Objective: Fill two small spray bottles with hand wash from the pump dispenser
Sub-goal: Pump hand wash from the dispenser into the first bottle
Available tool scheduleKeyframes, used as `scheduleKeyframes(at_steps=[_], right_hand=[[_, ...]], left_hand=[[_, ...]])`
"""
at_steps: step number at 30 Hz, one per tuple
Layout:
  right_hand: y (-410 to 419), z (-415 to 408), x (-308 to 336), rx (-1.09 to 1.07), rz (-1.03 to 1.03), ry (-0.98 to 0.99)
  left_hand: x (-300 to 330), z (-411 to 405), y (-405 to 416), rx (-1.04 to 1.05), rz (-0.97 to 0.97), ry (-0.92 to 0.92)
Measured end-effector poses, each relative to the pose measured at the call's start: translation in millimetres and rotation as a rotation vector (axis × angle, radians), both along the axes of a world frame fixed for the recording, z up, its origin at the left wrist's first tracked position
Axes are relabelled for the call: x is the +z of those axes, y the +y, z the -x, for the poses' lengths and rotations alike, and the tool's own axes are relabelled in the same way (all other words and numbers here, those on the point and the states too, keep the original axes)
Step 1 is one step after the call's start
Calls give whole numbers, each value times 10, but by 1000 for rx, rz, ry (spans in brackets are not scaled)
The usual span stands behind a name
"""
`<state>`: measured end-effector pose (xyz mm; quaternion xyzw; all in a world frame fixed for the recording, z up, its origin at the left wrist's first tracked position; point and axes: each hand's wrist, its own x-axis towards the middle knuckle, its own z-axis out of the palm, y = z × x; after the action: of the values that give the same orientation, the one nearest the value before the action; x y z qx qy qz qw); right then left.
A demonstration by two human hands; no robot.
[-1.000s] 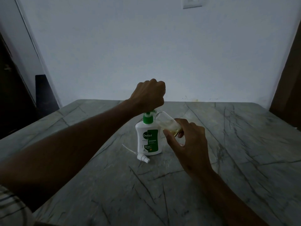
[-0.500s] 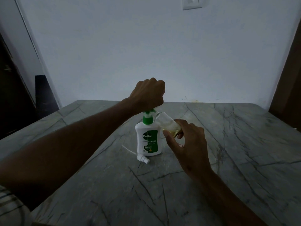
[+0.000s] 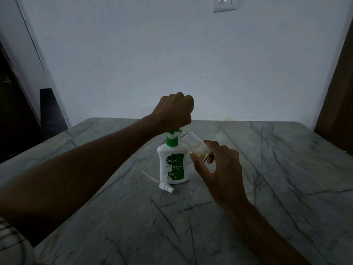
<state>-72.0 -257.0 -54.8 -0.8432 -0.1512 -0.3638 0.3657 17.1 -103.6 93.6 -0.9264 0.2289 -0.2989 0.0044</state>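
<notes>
**Hand wash at a veined stone table in a dim room**

Where the light fell weakest, the room showed little more than a plain pale wall behind the table, with a white switch plate high on it and a few small marks along its base. A dark doorway or recess sat at the far left, and a brown wooden edge (door or cabinet, too dark to say which) ran down the right side. The table was grey-green stone, crossed by darker veins and cracks that ran in long diagonals toward the near edge.

Near the table's middle stood the pump dispenser, a white bottle with a green collar and a green-and-white label. The left hand was clenched in a fist on top of its pump head, knuckles up, the forearm reaching in from the lower left. The right hand grasped a small clear spray bottle between thumb and fingers, tilted so that its open mouth met the green nozzle; a little yellowish liquid lay in its lower end. Just beside the dispenser's base, on the near left, a white spray cap lay on its side on the stone, its thin dip tube pointing away to the left. A striped sleeve showed at the bottom left corner.
</notes>
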Motion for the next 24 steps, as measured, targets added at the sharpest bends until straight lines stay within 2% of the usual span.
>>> scheduleKeyframes(at_steps=[24], right_hand=[[31,-1,-11,-25,5,29]], left_hand=[[-83,-27,35,12,5,16]])
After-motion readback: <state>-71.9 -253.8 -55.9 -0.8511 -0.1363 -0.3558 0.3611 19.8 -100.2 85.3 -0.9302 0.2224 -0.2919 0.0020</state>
